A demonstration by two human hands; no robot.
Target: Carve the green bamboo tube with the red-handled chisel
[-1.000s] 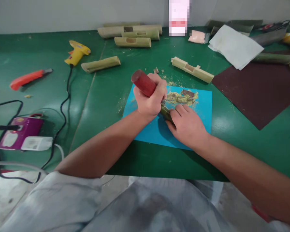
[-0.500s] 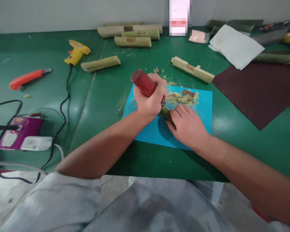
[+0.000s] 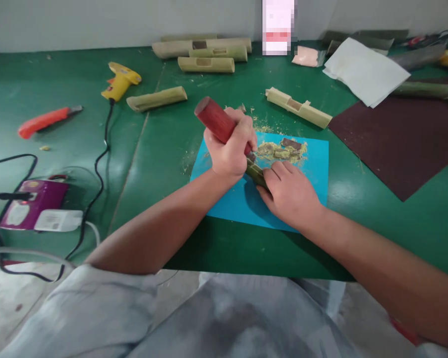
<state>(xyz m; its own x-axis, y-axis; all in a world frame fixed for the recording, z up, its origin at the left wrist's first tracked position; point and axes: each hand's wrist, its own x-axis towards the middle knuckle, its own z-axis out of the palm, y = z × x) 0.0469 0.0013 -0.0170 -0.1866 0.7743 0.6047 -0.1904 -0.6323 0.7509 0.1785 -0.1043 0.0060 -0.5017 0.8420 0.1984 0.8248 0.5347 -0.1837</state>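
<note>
Near the middle of the tabletop's (image 3: 269, 253) front edge, through the head view, I see the left hand (image 3: 229, 149) clamped around a red-handled tool (image 3: 216, 119), its handle shifted slightly leftward. The right hand (image 3: 289, 186) grips the bamboo piece (image 3: 256, 173) over the blue sheet (image 3: 227, 204), unmoved; I judge only the tool's angle is changing.

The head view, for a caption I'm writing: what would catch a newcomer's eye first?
Probably the thick red handle in the left hand, near the middle, above the bright blue sheet. Beside it, the right hand holds a green bamboo piece. Farther off, a yellow gun-shaped tool lies toward the upper left.
</note>
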